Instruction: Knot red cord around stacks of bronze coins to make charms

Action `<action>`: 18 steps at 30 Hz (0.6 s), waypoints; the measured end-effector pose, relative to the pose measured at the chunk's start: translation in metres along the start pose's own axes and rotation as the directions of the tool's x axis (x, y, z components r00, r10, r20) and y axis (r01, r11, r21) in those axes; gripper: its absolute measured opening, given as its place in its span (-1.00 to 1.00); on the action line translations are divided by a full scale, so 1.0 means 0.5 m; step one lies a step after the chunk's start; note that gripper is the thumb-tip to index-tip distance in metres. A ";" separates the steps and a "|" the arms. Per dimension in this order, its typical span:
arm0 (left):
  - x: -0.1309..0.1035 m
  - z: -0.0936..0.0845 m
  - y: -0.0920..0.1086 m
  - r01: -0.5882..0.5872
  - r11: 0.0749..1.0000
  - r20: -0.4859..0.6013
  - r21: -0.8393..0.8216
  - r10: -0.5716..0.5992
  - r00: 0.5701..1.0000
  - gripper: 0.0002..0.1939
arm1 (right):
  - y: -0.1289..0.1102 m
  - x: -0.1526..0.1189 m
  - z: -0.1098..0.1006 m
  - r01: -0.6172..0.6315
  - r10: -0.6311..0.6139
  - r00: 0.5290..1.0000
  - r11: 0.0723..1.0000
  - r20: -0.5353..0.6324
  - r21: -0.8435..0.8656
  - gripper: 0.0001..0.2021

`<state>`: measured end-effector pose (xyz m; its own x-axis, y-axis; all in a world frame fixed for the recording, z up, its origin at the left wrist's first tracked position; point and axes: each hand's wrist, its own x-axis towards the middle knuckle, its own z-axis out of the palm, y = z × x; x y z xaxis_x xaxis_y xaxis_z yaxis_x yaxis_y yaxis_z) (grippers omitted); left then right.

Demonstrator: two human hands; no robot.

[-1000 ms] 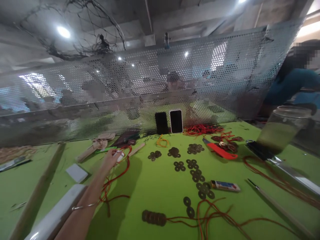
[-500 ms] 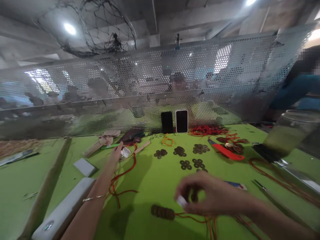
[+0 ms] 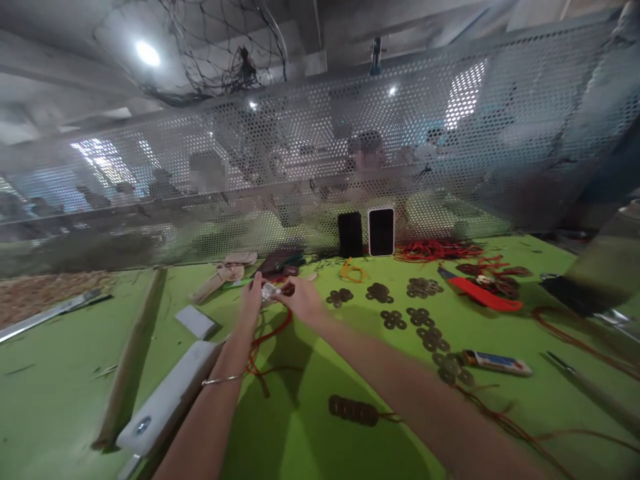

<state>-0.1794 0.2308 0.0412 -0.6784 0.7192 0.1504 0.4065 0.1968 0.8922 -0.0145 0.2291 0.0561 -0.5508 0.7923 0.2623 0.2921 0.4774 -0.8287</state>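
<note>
My left hand (image 3: 253,298) is closed at the far middle-left of the table, its fingertips pinching a small white crumpled piece (image 3: 271,291). Against that piece, my right hand (image 3: 304,301) is also closed, and a dark bit shows at its fingertips, too small to name. Red-orange cord (image 3: 286,325) hangs and trails on the table below both hands. Closer to me lies a row of round brown coins (image 3: 353,410) strung together, with a thin orange cord running under my right forearm. Several clusters of holed coins (image 3: 393,320) lie to the right of my hands.
Two phones (image 3: 381,232) lean on a perforated metal screen (image 3: 310,160). Right: red cords (image 3: 435,251), a red-handled cutter (image 3: 485,295), a small tube (image 3: 497,363), a thin pointed tool (image 3: 563,362), a jar (image 3: 610,260). Left: a long white device (image 3: 167,397), a wooden strip (image 3: 133,360).
My right hand has moved from above the strung coins, far forward and left, to meet my left hand at the white piece. The view has turned slightly left.
</note>
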 end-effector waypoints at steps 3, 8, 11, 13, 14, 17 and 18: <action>-0.001 0.002 -0.001 0.067 0.998 0.034 0.000 -0.067 0.997 -0.70 | 0.000 0.002 0.010 -0.009 0.009 1.000 1.000 -0.007 -0.025 -0.71; 0.001 0.002 -0.006 0.109 0.994 0.056 -0.001 -0.109 0.992 -0.70 | -0.009 0.000 0.014 -0.002 0.001 1.000 0.999 -0.032 -0.041 -0.70; 0.004 0.002 -0.006 0.123 0.992 0.051 0.003 -0.123 0.991 -0.70 | -0.007 0.003 0.011 -0.004 0.001 0.999 0.998 -0.040 -0.064 -0.70; 0.004 0.003 -0.006 0.122 0.992 0.054 0.006 -0.123 0.991 -0.70 | -0.005 0.006 0.010 -0.005 0.003 0.999 0.996 -0.033 -0.085 -0.70; 0.004 0.003 -0.006 0.121 0.993 0.057 0.007 -0.121 0.991 -0.69 | -0.005 0.007 0.011 -0.005 0.003 1.000 0.995 -0.026 -0.095 -0.71; 0.003 0.005 -0.005 0.119 0.993 0.068 0.014 -0.119 0.991 -0.69 | -0.009 0.006 0.014 0.004 -0.006 1.000 0.992 -0.016 -0.129 -0.71; 0.003 0.005 -0.004 0.120 0.993 0.069 0.018 -0.121 0.990 -0.69 | -0.012 0.004 0.014 0.012 -0.015 1.000 0.990 -0.018 -0.140 -0.71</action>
<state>-0.1797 0.2332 0.0386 -0.6790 0.7341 0.0116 0.3329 0.2938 0.8960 -0.0230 0.2251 0.0580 -0.5409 0.7920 0.2831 0.3918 0.5352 -0.7484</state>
